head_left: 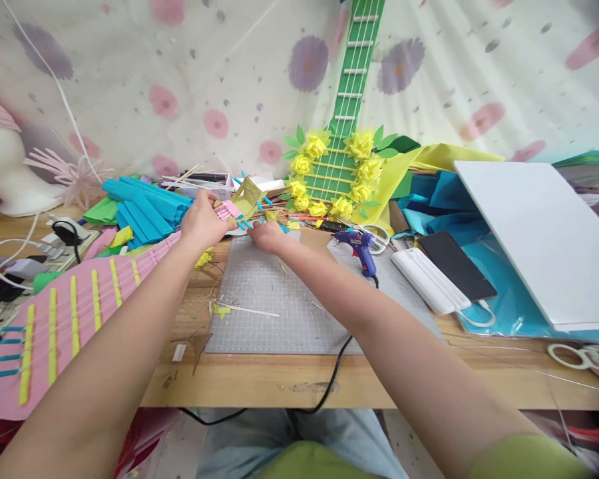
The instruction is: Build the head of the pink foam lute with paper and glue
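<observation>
Both hands meet at the top end of a pink paper guitar, toward the back of the wooden counter.

From the head camera, the left hand has its grip clenched on the narrow upper end of the pink paper guitar, whose neck with yellow frets runs back along the counter's left side toward the person. The right hand rests on the grey cutting mat just beside it, fingertips at the cyan pegs below a gold card piece. They may be pinching a peg, but I cannot tell whether that grip is closed. A blue glue gun lies at the mat's right, near scissors. A green paper guitar with yellow flowers leans against the flowered cloth behind.
</observation>
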Demonstrator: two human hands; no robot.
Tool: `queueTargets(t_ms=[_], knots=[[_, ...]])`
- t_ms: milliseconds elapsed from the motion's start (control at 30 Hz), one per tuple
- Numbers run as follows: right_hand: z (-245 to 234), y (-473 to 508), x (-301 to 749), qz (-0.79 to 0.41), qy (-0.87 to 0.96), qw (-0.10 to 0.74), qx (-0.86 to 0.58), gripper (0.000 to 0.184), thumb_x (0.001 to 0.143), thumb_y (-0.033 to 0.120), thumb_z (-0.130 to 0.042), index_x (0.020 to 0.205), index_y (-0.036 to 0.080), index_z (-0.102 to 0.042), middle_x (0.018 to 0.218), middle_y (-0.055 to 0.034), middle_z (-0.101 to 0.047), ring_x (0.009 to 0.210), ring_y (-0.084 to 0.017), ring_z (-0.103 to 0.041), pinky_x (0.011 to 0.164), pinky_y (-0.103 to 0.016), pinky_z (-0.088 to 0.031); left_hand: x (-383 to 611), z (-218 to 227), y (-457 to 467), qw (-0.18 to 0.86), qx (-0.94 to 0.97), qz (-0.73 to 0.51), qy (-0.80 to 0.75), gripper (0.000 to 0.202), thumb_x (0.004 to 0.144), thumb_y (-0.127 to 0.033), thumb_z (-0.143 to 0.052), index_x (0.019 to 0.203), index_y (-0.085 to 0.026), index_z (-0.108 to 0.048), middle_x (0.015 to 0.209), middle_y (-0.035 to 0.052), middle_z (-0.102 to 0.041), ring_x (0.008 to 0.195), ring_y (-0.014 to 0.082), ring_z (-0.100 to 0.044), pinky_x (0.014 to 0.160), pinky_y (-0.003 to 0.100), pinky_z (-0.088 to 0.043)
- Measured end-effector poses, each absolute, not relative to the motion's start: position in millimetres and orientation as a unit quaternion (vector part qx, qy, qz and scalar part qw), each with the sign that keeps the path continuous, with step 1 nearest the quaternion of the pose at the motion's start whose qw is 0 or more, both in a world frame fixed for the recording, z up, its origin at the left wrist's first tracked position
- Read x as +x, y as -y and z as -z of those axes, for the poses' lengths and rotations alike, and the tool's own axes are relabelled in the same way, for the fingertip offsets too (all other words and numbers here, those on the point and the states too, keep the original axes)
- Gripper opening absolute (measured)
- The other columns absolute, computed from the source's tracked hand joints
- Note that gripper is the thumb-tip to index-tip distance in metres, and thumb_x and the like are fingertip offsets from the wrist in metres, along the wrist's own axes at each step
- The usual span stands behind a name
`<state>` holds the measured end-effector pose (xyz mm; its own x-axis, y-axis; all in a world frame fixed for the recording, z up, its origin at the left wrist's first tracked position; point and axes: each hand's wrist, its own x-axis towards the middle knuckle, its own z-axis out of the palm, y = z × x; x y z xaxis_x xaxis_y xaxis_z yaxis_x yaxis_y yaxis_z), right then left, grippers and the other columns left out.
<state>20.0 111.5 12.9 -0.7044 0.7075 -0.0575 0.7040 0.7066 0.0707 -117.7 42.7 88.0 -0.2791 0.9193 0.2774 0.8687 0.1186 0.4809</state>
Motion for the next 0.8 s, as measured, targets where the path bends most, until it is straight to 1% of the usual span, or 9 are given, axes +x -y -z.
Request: queueTargets(t_ms=[167, 300, 433, 533, 600, 667, 700, 767, 800], knots=[[-13, -99, 36, -0.081, -0.941, 0.033, 0.328, 0.036, 0.085, 0.013, -0.036, 0.115, 0.017, -0.055, 0.107, -0.0127, -0.060, 0.090, -0.024, -0.060, 0.064, -0.032, -0.041, -110, -85, -37, 0.044, 0.612, -0.256, -0.747, 0.064, 0.057, -0.033, -0.073, 0.109, -0.018, -0.040, 0.108, 0.0080, -0.060, 0.101, 0.0272, -0.058, 0.080, 0.036, -0.044], [-19, -89, 47, -0.113, -0.953, 0.049, 0.277, 0.031, 0.087, 0.017, -0.036, 0.104, 0.017, -0.061, 0.106, -0.0122, -0.061, 0.084, -0.023, -0.060, 0.060, -0.030, -0.038, -105, -83, -32, 0.046, 0.624, -0.228, -0.746, 0.064, 0.060, -0.033, -0.072, 0.112, -0.017, -0.038, 0.110, 0.0081, -0.058, 0.102, 0.0271, -0.057, 0.080, 0.036, -0.043], [-26, -80, 54, -0.119, -0.963, 0.067, 0.231, 0.028, 0.084, 0.014, -0.039, 0.100, 0.015, -0.062, 0.106, -0.0134, -0.061, 0.078, -0.019, -0.058, 0.059, -0.028, -0.034, -103, -82, -26, 0.052, 0.640, -0.248, -0.725, 0.062, 0.061, -0.031, -0.071, 0.111, -0.018, -0.037, 0.109, 0.0072, -0.059, 0.102, 0.0261, -0.057, 0.080, 0.036, -0.044], [-27, -71, 71, -0.112, -0.968, 0.044, 0.219, 0.030, 0.083, 0.012, -0.037, 0.103, 0.015, -0.059, 0.101, -0.0117, -0.062, 0.072, -0.017, -0.056, 0.057, -0.028, -0.031, -104, -83, -21, 0.049, 0.645, -0.272, -0.712, 0.065, 0.058, -0.029, -0.073, 0.111, -0.019, -0.037, 0.110, 0.0068, -0.059, 0.104, 0.0249, -0.057, 0.083, 0.034, -0.044], [-25, -62, 90, -0.098, -0.967, 0.002, 0.237, 0.029, 0.083, 0.015, -0.039, 0.105, 0.016, -0.058, 0.099, -0.0110, -0.063, 0.071, -0.017, -0.056, 0.056, -0.027, -0.030, -103, -84, -18, 0.047, 0.651, -0.283, -0.703, 0.066, 0.056, -0.029, -0.073, 0.111, -0.020, -0.037, 0.111, 0.0077, -0.058, 0.105, 0.0247, -0.056, 0.084, 0.034, -0.044], [-22, -52, 113, -0.066, -0.952, -0.072, 0.291, 0.027, 0.083, 0.018, -0.038, 0.102, 0.017, -0.058, 0.099, -0.0100, -0.063, 0.073, -0.017, -0.056, 0.058, -0.027, -0.032, -99, -85, -14, 0.048, 0.663, -0.290, -0.689, 0.067, 0.057, -0.030, -0.072, 0.113, -0.021, -0.036, 0.113, 0.0080, -0.058, 0.106, 0.0246, -0.056, 0.085, 0.035, -0.044], [-20, -45, 125, -0.042, -0.936, -0.128, 0.325, 0.025, 0.083, 0.018, -0.038, 0.099, 0.017, -0.058, 0.098, -0.0092, -0.063, 0.076, -0.016, -0.056, 0.059, -0.026, -0.033, -97, -85, -13, 0.049, 0.670, -0.292, -0.680, 0.067, 0.058, -0.030, -0.071, 0.114, -0.021, -0.035, 0.114, 0.0080, -0.057, 0.106, 0.0245, -0.056, 0.085, 0.035, -0.044], [-16, -31, 145, 0.017, -0.878, -0.267, 0.398, 0.023, 0.082, 0.018, -0.036, 0.094, 0.017, -0.057, 0.093, -0.0079, -0.063, 0.082, -0.016, -0.056, 0.065, -0.025, -0.037, -89, -85, -10, 0.049, 0.686, -0.291, -0.665, 0.067, 0.060, -0.030, -0.070, 0.115, -0.022, -0.034, 0.115, 0.0082, -0.057, 0.106, 0.0244, -0.056, 0.086, 0.035, -0.044], [-14, -24, 152, 0.046, -0.837, -0.335, 0.430, 0.024, 0.083, 0.019, -0.033, 0.093, 0.016, -0.056, 0.089, -0.0076, -0.063, 0.080, -0.015, -0.056, 0.067, -0.025, -0.039, -85, -84, -9, 0.048, 0.694, -0.286, -0.659, 0.066, 0.060, -0.029, -0.069, 0.115, -0.022, -0.033, 0.115, 0.0084, -0.057, 0.106, 0.0245, -0.056, 0.085, 0.036, -0.044]])
